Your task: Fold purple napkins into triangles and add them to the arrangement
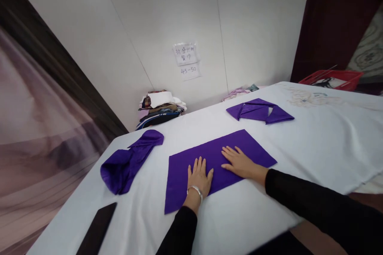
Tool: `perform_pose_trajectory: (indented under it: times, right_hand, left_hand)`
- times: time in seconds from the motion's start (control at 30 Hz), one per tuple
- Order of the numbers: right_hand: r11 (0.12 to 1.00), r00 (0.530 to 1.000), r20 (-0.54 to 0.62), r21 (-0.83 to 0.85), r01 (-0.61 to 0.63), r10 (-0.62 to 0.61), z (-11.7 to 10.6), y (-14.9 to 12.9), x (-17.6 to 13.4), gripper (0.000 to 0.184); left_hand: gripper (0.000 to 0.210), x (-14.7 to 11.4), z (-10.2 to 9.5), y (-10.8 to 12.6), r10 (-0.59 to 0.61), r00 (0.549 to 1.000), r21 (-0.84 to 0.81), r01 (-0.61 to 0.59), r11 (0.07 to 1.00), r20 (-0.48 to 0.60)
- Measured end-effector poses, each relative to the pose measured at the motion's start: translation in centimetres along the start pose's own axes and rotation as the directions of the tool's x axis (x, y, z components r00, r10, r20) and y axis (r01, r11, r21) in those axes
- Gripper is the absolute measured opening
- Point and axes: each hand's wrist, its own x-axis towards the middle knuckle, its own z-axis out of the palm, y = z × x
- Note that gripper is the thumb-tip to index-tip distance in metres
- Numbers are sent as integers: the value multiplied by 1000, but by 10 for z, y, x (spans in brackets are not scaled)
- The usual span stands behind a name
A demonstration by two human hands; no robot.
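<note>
A purple cloth napkin (215, 151) lies flat as a wide rectangle on the white-covered table. My left hand (200, 177) rests palm down on its near middle, fingers spread, a silver bangle at the wrist. To the right, my right hand (239, 162) lies flat on the same napkin, its fingers pointing left. Neither hand grips the cloth. Beyond it sits a purple napkin folded into an angular shape (259, 110). On the left lies another purple napkin (128, 163), gathered with a rounded, puffed end.
A dark flat slab (97, 229) lies at the table's near left. Piled clothes (161, 109) stand past the far edge, by a wall with handwritten paper signs (187, 59). A red basket (347, 79) is at the far right; a sheer curtain (44, 139) hangs left.
</note>
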Motion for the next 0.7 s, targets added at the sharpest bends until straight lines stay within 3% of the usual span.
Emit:
perform_pose_trajectory:
  times: [0.1, 0.2, 0.33, 0.43, 0.57, 0.63, 0.7]
  right_hand:
    - [993, 995, -31, -69, -98, 96, -15, 47, -20, 69]
    - [978, 986, -52, -130, -165, 160, -22, 80, -41, 68]
    - [964, 982, -53, -187, -187, 180, -23, 102, -62, 68]
    - [954, 980, -64, -223, -200, 190, -24, 110, -69, 67]
    - [947, 978, -97, -247, -205, 186, -25, 102, -64, 69]
    - [961, 980, -98, -203, -188, 171, -25, 79, -50, 71]
    - [985, 990, -59, -110, -130, 124, -23, 44, -29, 71]
  left_hand:
    - [64, -7, 1, -20, -42, 999, 61, 42, 997, -5]
    - [64, -23, 3, -55, -119, 993, 129, 121, 984, -19]
    - [54, -52, 2, -106, -220, 975, 187, 219, 958, -13]
    - [50, -71, -5, -130, -281, 960, 217, 273, 937, 10]
    - [52, -77, -17, -124, -394, 919, 224, 380, 898, 21]
    - [57, -68, -22, -102, -421, 907, 169, 419, 892, -27]
    - [58, -52, -23, -69, -327, 944, 105, 330, 938, -44]
